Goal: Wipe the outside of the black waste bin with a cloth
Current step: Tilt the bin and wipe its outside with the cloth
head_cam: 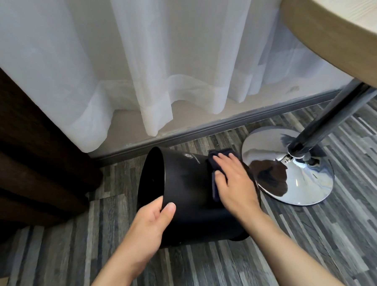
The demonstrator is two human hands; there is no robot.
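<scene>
The black waste bin [187,186] lies tipped on its side above the grey plank floor, its open mouth facing left. My left hand [150,228] grips the near rim of the mouth, thumb outside and fingers inside. My right hand [235,182] lies flat on a dark navy cloth [216,183], pressing it against the bin's upper wall near the base end. A small pale logo shows on the wall just left of the cloth.
A chrome pedestal base [291,168] with a slanted pole stands right of the bin, under a pale wooden round tabletop [341,37]. Sheer white curtains [143,64] hang behind, over a grey skirting board. Dark brown drapes [18,155] fill the left side.
</scene>
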